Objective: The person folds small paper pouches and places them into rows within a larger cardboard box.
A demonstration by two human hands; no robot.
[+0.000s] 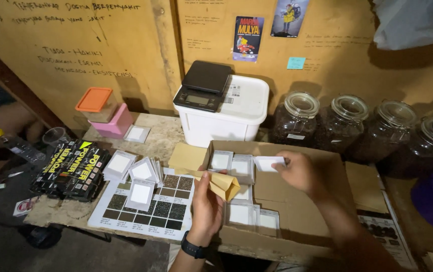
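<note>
Pinching tan paper pouch (225, 185) in left hand (205, 205), right hand (299, 173) gripping white packet (268, 162)

My hands are over the open cardboard box (297, 201). Its tall flaps (277, 149) stand around them. White packets (240, 213) fill the box's left part, but the right part is bare. Behind stand a white tub (226, 126) and glass jars (347, 126), blocking the way. Left, small packets (141, 171) crowd the chart (146, 221).

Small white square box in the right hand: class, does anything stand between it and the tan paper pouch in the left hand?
Nothing visible does. The small white square box in the right hand and the tan paper pouch in the left hand have only open space above the cardboard box between them.
</note>
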